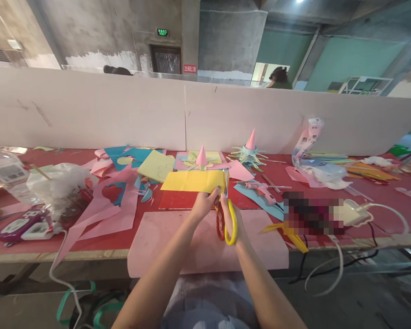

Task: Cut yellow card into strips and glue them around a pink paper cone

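Observation:
My left hand (202,204) pinches the lower edge of a yellow paper sheet (192,181) held above the red table (178,201). My right hand (230,214) has its fingers through the handles of yellow-and-red scissors (226,218), whose blades point up at the sheet's right edge. A large pink sheet (205,246) lies under both hands at the table's front edge.
Pink, blue and yellow paper scraps (123,192) cover the left. Two pink paper cones (201,156) (250,140) stand behind. A glue gun (262,188) lies to the right, a power strip (23,226) and plastic bag (60,183) to the left. A white board wall (185,114) backs the table.

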Available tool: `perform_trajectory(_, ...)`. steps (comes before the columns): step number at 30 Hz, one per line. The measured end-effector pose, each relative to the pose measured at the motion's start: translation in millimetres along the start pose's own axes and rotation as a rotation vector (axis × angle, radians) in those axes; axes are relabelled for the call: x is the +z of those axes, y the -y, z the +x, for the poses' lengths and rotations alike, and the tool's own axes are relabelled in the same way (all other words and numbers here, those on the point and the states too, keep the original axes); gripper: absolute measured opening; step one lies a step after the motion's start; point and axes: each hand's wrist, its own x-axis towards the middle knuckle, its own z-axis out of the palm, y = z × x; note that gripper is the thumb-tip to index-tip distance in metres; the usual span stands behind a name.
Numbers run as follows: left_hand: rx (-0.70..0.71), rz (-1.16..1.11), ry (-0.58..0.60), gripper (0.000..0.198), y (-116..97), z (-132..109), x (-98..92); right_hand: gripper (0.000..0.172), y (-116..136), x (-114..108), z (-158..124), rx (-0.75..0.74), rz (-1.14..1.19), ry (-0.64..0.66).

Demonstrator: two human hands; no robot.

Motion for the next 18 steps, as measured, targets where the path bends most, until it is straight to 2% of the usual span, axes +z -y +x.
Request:
perform_trajectory(4,0.016,-0.009,-0.014,0.044,3,5,-0.7,0.044,-4,0,0,0.115,0.079,0.072)
perform_trajectory(7,-0.009,0.016,-0.103,0.043,2,9,-2.8,0.041,-5,2,0,0.141,0.173,0.072)
perform_trajectory(11,0.014,0.029,-0.203,0.036,-4,11,-6.3,0.038,-5,2,1,0.114,0.237,0.034)
perform_trajectory(14,0.027,0.010,-0.222,0.036,-7,9,-7.5,0.038,-10,2,2,0.083,0.207,0.017)
perform_trajectory(18,0.030,-0.019,-0.215,0.039,-6,7,-6.5,0.037,-14,1,3,0.110,0.230,0.062)
